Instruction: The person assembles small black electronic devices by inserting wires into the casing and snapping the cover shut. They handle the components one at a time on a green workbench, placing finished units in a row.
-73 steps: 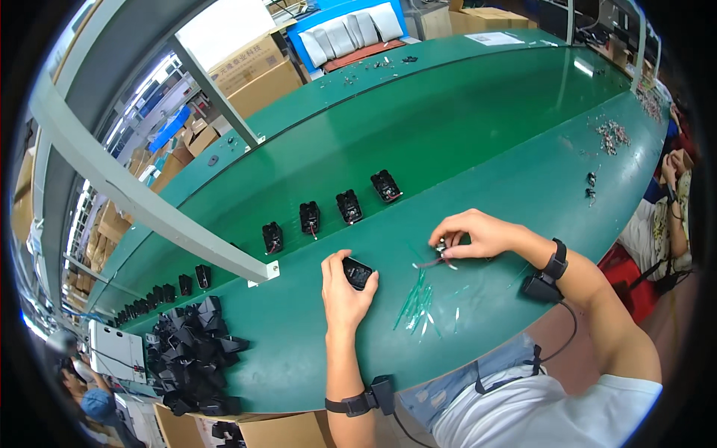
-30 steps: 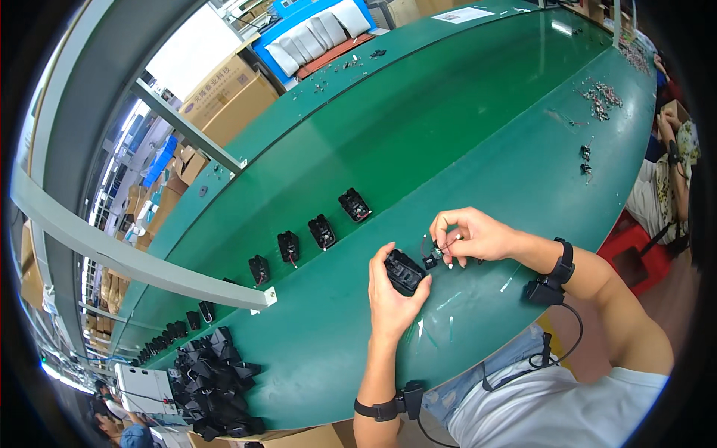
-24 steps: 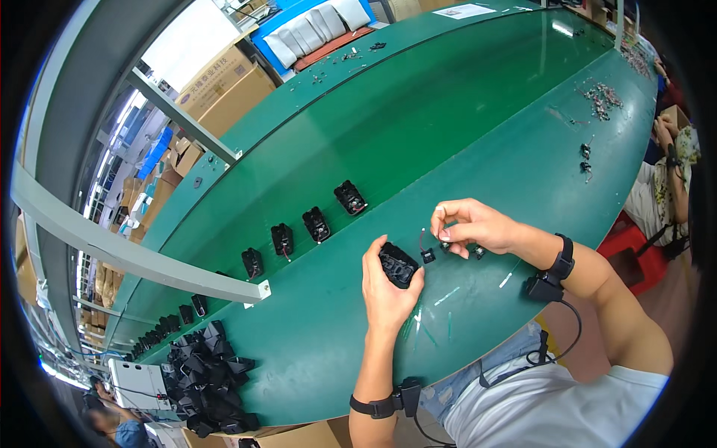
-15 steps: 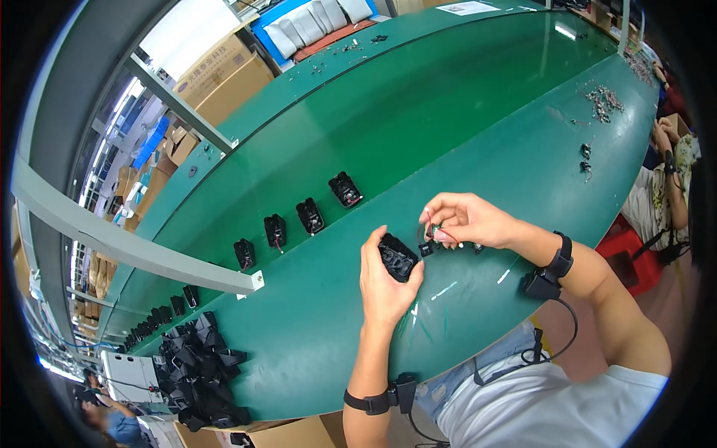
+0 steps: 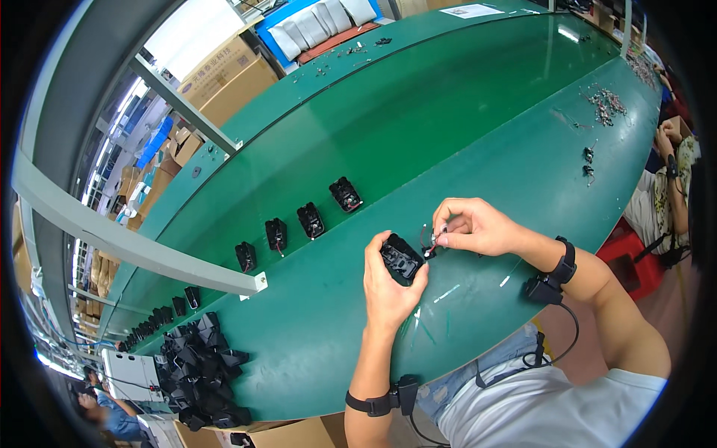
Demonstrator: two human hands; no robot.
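Far left, a grey metal box [image 5: 131,375] stands beside the heap of black plastic shells [image 5: 196,373] on the green bench [image 5: 299,366]. Behind the heap, a receding row of small black housings [image 5: 163,315] sits on the green belt [image 5: 418,119]. A curved-looking grey metal post [image 5: 142,235] crosses above, its foot bracket [image 5: 261,283] meeting the bench. To the right of the row, four black housings with wires [image 5: 310,221] stand on the belt, spaced apart along a slanting line.

Left hand [image 5: 390,297]: fingers and thumb wrapped around the sides of one black housing [image 5: 402,260], hollow side up, compartments visible. Wrist carries a black strap [image 5: 371,405]. Just right of this hand, thin green and whitish strips [image 5: 423,330] lie scattered on the bench.

Right hand [image 5: 476,228]: thumb and forefinger pinched on a small wired part [image 5: 432,240], dark leads showing, at the right side of the held housing; contact between the two: cannot tell. Second black strap [image 5: 565,259] at this wrist.

Further right: two small black wired pieces [image 5: 588,165] near a loose pile of wired components [image 5: 606,107]; red stool [image 5: 632,263] below the bench edge
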